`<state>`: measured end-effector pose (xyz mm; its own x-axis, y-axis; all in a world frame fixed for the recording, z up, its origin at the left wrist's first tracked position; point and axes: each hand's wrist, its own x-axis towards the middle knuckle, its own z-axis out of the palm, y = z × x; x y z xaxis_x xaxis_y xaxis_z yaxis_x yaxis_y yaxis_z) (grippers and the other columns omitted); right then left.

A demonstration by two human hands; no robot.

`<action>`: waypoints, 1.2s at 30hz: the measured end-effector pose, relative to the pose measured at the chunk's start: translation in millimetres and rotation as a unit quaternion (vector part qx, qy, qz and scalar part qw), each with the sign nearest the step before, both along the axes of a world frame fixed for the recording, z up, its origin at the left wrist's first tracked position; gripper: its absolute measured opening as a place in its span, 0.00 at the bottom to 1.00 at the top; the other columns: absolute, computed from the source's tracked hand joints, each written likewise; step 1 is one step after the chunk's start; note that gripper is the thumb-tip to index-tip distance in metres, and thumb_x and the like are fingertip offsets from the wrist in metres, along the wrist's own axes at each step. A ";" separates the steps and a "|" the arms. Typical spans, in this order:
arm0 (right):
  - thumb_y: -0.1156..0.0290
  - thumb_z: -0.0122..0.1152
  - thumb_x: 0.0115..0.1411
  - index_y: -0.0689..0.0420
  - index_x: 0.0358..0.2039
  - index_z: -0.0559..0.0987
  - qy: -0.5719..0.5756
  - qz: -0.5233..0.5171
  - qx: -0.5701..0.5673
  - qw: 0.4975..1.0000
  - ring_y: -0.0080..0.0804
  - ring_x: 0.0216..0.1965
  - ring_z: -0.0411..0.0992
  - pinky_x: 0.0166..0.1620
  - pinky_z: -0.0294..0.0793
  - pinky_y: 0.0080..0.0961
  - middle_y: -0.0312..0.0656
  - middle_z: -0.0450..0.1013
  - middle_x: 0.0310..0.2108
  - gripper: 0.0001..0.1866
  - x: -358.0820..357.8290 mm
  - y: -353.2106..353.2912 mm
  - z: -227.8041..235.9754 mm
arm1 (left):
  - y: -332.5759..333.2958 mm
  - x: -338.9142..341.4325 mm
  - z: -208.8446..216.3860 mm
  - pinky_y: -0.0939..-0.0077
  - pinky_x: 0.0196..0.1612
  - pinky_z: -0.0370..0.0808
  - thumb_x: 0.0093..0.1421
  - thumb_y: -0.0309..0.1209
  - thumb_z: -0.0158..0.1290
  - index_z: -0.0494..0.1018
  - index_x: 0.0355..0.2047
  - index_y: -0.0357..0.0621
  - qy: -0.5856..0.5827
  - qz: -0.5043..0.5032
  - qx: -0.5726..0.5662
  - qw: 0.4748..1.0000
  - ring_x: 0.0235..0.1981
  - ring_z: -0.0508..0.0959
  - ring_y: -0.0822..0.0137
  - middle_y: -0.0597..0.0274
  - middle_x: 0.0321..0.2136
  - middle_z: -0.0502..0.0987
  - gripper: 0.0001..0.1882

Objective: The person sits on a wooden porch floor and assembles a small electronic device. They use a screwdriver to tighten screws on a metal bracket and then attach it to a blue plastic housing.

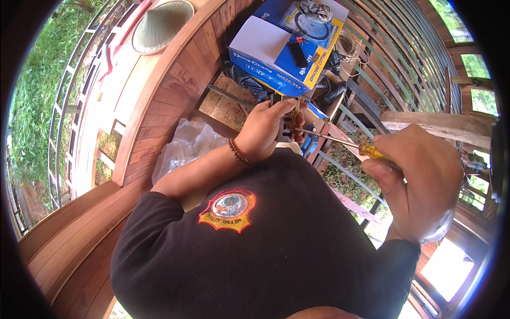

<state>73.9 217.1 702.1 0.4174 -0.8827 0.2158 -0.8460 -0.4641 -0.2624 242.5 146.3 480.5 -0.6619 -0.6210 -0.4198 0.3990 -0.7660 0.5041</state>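
My left hand (265, 130), a beaded bracelet at its wrist, is closed around a small slotted metal fitting (288, 127) in front of my chest. The fitting has a brass-coloured edge, and my fingers cover much of it; its exact kind cannot be made out. To the right, my right hand (417, 178) grips a screwdriver (370, 151) by its yellow handle between thumb and fingers. The screwdriver's thin shaft points left, its tip at the fitting beside my left fingertips. Whether the tip sits in a screw is too small to tell.
A blue cardboard box (252, 66) stands beyond my hands, with a black object (297, 55) and crumpled clear plastic (315, 10) on top. A plastic bag (188, 143) lies left of my forearm. Coiled cable (348, 47), metal bars and a wooden beam (441, 129) are at right.
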 end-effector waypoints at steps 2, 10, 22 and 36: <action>0.65 0.69 0.53 0.59 0.31 0.78 -0.016 0.005 -0.021 1.000 0.42 0.25 0.74 0.30 0.72 0.32 0.45 0.74 0.25 0.13 -1.4 -5.6 -4.5 | 0.7 0.2 2.7 0.64 0.34 0.78 0.70 0.36 0.49 0.76 0.46 0.34 -0.003 0.001 0.002 1.000 0.32 0.79 0.63 0.57 0.30 0.78 0.16; 0.70 0.69 0.48 0.59 0.30 0.79 0.006 -0.006 0.012 1.000 0.42 0.24 0.73 0.30 0.71 0.32 0.45 0.74 0.23 0.10 -3.3 -4.0 2.3 | 1.9 0.6 4.7 0.66 0.34 0.77 0.69 0.36 0.50 0.76 0.45 0.34 -0.016 0.009 0.011 1.000 0.32 0.79 0.64 0.58 0.30 0.78 0.16; 0.71 0.70 0.46 0.57 0.31 0.79 -0.017 0.034 -0.022 0.999 0.42 0.26 0.75 0.30 0.70 0.32 0.44 0.76 0.23 0.11 -9.3 6.1 2.2 | 7.4 0.2 7.3 0.67 0.32 0.78 0.68 0.36 0.52 0.76 0.41 0.36 0.001 0.010 0.002 1.000 0.30 0.79 0.66 0.60 0.31 0.78 0.14; 0.68 0.67 0.54 0.59 0.33 0.75 0.000 0.045 -0.060 0.997 0.47 0.22 0.68 0.27 0.64 0.44 0.43 0.70 0.22 0.11 -3.0 -3.7 -6.4 | 5.4 -4.6 -8.1 0.70 0.32 0.75 0.69 0.35 0.50 0.75 0.38 0.37 -0.028 0.048 0.007 0.998 0.28 0.78 0.66 0.59 0.29 0.77 0.12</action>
